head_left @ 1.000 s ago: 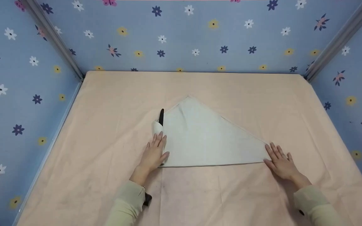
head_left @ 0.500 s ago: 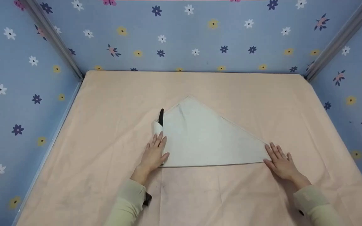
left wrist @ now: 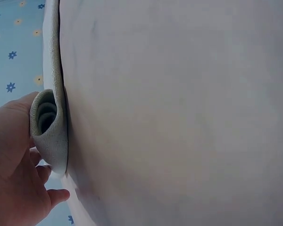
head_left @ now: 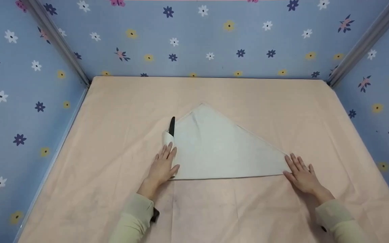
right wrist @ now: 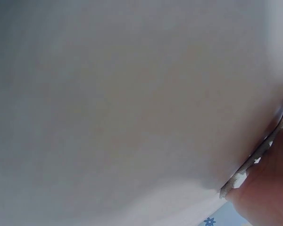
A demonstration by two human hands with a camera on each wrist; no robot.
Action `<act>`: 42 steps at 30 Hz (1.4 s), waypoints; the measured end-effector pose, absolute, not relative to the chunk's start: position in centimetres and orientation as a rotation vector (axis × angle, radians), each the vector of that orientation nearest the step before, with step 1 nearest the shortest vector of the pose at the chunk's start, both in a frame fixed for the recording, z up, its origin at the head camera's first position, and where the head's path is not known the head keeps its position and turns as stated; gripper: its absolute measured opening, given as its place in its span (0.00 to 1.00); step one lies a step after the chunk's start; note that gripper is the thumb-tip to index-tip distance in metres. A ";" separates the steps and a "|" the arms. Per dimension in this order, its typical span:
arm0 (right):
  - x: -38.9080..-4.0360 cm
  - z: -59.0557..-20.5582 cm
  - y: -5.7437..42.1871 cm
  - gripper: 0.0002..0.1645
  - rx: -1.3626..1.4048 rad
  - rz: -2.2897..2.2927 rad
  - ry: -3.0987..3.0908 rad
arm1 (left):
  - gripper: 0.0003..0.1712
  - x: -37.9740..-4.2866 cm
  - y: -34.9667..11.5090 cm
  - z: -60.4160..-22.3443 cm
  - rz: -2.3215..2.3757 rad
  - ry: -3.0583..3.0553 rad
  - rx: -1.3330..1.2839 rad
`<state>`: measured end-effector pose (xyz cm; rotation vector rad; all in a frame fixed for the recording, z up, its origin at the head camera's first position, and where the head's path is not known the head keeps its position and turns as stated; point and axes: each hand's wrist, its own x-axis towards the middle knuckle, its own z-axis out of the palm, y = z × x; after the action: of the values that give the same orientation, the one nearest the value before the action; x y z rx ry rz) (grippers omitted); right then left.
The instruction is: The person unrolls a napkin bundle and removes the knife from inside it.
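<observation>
Two pale-green sleeves [head_left: 132, 214] are extending out of view; the left hand [head_left: 160, 169], fingers straight, is resting over a hollow spiral roll [left wrist: 52, 147] in the thick, pale cloth [head_left: 228, 148], while the straight-fingered right hand [head_left: 304, 177] is touching the cloth's tapering corner on the creased, peach-covered bench [head_left: 248, 212]. Beyond the left hand, a tapered black object [head_left: 172, 126] is protruding, its remainder hidden.

Pale green sleeves [head_left: 130, 224] end in broad cuffs [head_left: 333, 211]; a black piece [head_left: 155, 215] adjoins the left.
</observation>
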<state>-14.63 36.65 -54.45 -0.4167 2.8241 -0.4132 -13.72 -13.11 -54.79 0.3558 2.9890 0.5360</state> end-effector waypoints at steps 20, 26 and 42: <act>-14.6 -54.3 36.7 0.39 -0.421 -0.427 2.822 | 0.36 -13.3 -14.3 -54.5 0.600 2.983 0.320; -14.6 -54.4 36.6 0.39 -0.416 -0.422 2.820 | 0.37 -13.2 -14.5 -54.3 0.601 2.968 0.309; -14.7 -54.5 36.7 0.39 -0.413 -0.401 2.820 | 0.36 -13.1 -15.3 -54.4 0.639 2.951 0.269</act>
<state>-14.70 36.67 -54.46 -0.4130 2.8198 -0.4015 -13.05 -15.27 -54.37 0.2687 2.9507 0.6387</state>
